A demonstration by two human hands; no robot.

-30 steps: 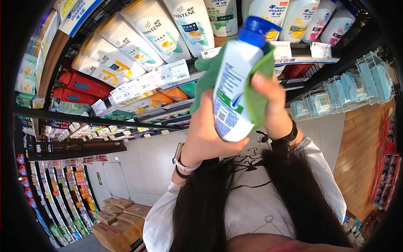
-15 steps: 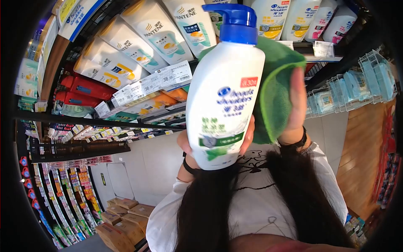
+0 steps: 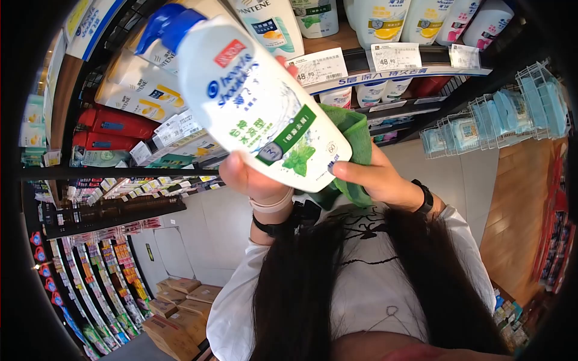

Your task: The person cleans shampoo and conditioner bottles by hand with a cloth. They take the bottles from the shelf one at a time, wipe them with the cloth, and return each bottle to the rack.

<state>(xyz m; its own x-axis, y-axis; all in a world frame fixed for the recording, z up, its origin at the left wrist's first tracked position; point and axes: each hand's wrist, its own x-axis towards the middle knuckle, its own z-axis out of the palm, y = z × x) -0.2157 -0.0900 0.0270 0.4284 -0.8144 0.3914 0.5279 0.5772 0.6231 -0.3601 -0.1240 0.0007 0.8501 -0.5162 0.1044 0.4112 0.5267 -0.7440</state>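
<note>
A white shampoo pump bottle (image 3: 265, 114) with a blue pump head (image 3: 170, 27) is tilted to the left in front of me. My left hand (image 3: 256, 180) grips it from behind; its thumb shows at the lower edge and fingertips at the upper edge. My right hand (image 3: 385, 180) holds a green cloth (image 3: 355, 132) against the bottle's base, thumb on the front near the bottom corner. Part of the cloth is hidden behind the bottle. Green mint leaves and a dark green band are printed on the label.
Shampoo bottles (image 3: 385, 21) line the upper shelf, with price tags (image 3: 394, 57) along its edge. Wire baskets (image 3: 494, 120) with light blue packs hang at right. Cardboard boxes (image 3: 180, 313) are stacked on the floor at lower left.
The bottle has gone from nearly upright to tilted, its pump swinging left. My right hand with the cloth has moved down and left from beside the bottle to its base.
</note>
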